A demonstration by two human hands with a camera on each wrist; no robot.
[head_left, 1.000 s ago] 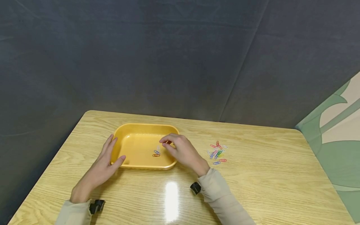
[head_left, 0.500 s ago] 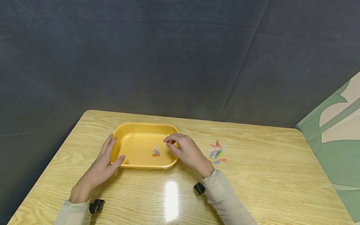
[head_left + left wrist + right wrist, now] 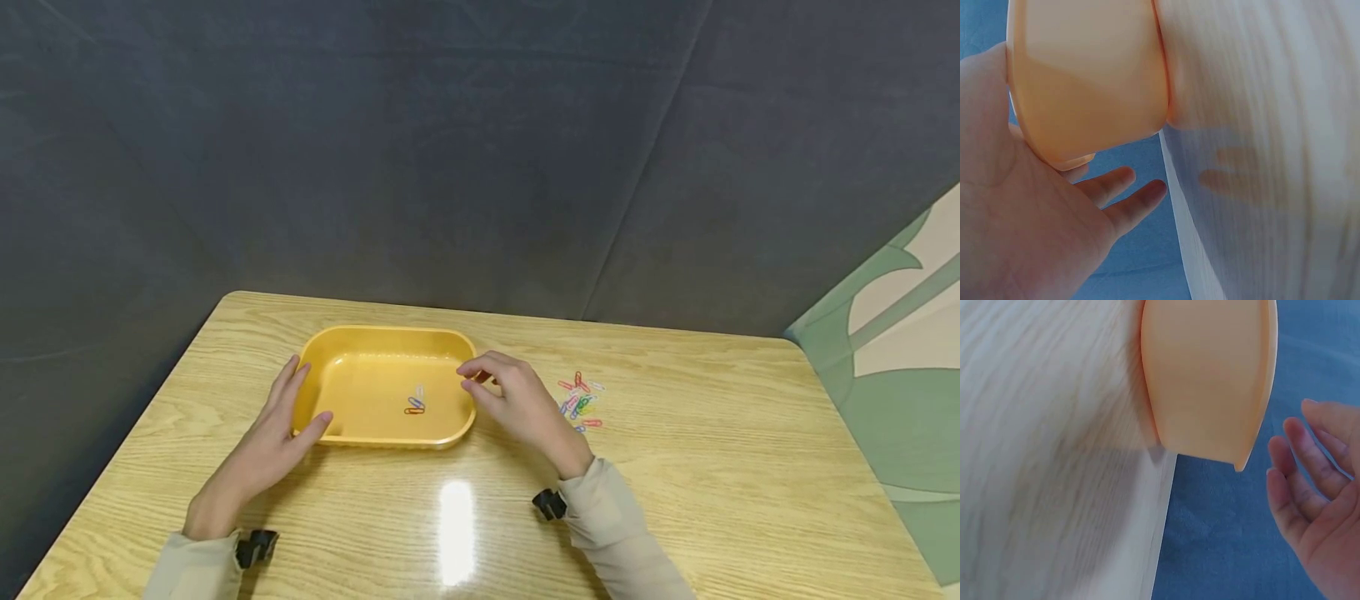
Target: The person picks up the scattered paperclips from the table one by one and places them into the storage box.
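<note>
Resting against the left end of the yellow plastic tray, the left hand has its fingers nearly straight along the outer wall and its thumb reaching over the rim; it seems to steady more than grasp. The right hand hangs by the opposite rim, fingers loosely bent, thumb and forefinger close together. Nothing shows between them, though the fingertips are small in the head view and something very thin could escape notice.

The likeliest mishap, I judge, is the right fingers or wrist catching that rim, which would jog the tray; with only a light touch at the far end, it could slide or swivel on the glossy wooden table. Another risk lies in the loose heap of coloured paper clips on the table to the tray's right, its edge partly masked by the right hand: they overlap, so pinching one could drag or scatter its neighbours. Being thin and flat, they may also slip under the fingertips.

Inside the tray, three lie close together on the floor, right of centre: an orange paper clip nearest the person, a blue paper clip touching or just beside it, and a pale paper clip beyond.
</note>
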